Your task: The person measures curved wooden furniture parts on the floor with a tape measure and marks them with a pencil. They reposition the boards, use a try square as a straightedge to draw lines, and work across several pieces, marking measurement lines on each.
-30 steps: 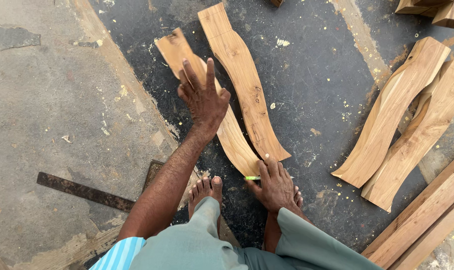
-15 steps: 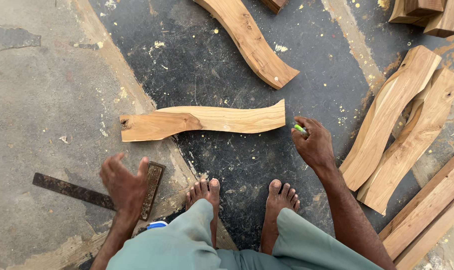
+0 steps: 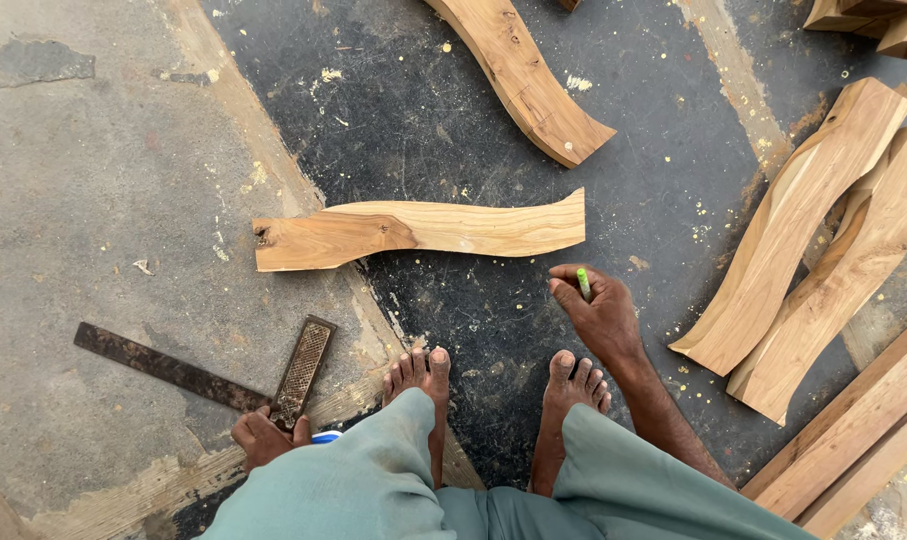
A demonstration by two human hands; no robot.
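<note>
Person stands barefoot on the floor [image 3: 93, 180], looking down at a curved wooden piece [image 3: 423, 232] lying flat just ahead of the feet. Left hand [image 3: 265, 436] is closed around the stock end of a metal square [image 3: 201, 375], which lies on the floor to the left of the curved piece and well apart from it. Right hand [image 3: 601, 318] is curled around a green marker [image 3: 583, 284], just below the right end of the curved piece, not touching the wood.

Judgement: the step looks like bringing the square onto the curved piece for marking. To do it well, lift the square clear of the floor, seat its stock flush against one edge of the curved piece, press down so it cannot slide, then run the marker tight along the blade.

More curved pieces [image 3: 823, 240] lie to the right of it, another piece [image 3: 521, 75] above it, straight boards [image 3: 853, 440] at lower right.
</note>
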